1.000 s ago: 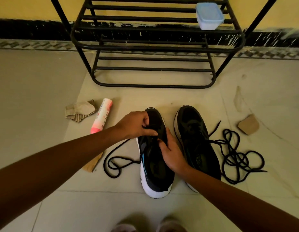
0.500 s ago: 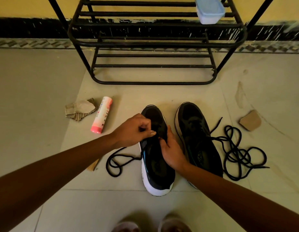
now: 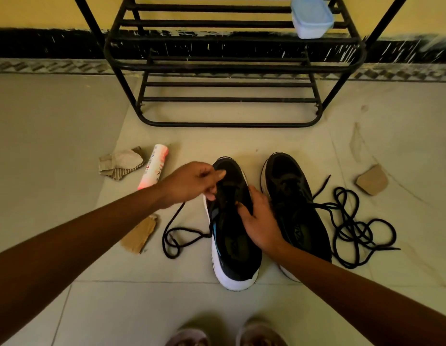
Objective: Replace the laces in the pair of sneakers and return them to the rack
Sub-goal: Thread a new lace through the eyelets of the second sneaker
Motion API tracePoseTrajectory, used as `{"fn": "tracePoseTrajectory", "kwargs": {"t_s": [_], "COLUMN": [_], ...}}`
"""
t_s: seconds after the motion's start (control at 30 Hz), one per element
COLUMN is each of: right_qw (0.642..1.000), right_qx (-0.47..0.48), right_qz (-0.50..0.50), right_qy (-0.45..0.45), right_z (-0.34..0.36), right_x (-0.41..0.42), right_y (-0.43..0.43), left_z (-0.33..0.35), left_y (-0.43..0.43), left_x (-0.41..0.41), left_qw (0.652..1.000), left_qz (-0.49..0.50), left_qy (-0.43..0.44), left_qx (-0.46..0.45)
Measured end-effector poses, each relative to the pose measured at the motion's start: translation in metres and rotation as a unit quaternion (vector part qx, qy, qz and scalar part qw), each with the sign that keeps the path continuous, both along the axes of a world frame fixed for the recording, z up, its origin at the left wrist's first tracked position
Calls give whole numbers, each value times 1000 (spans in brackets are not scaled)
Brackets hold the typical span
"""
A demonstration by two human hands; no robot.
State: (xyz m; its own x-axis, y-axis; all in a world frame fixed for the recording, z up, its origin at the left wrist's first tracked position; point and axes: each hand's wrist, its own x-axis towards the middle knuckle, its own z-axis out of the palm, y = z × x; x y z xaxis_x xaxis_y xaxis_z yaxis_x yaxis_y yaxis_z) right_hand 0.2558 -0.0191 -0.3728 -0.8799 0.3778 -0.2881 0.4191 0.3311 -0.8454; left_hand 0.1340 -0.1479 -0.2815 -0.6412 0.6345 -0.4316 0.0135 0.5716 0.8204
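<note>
The black tubular rack (image 3: 232, 68) is smooth painted metal; the black white-soled sneaker (image 3: 238, 268) has a matt cloth upper; the torn brown scrap (image 3: 138, 234) is rough cardboard

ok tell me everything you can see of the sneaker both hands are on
The black fabric sneaker with a white sole stands upright on the pale tiled floor, toe toward the black metal rack, left of the matching black sneaker. A blue streak marks its left side. The right hand grips its upper; the left hand pinches the black lace near its toe, which trails off its left side in loops.
</note>
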Motion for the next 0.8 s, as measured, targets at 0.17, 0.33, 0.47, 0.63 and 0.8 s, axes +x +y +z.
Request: {"fn": "tracePoseTrajectory", "kwargs": {"t_s": [0.17, 0.33, 0.47, 0.63, 0.8], "right_qw": [977, 854, 790, 831, 955], "right_qx": [137, 322, 451, 392, 24], "right_qz": [67, 268, 387, 389, 295], "right_qy": [146, 309, 153, 70, 7], "right_z": [26, 42, 51, 73, 124], "right_x": [7, -4, -12, -18, -18], "right_y": [5, 6, -16, -32, -21], "left_z": [45, 88, 119, 152, 183], "left_y": [5, 4, 3, -7, -20], "left_x": [-14, -18, -18, -18, -21], "left_qw": [995, 994, 989, 985, 977], "left_qz": [69, 69, 95, 103, 87], "left_qy": [8, 63, 87, 114, 173], "left_qx": [65, 63, 74, 82, 93]}}
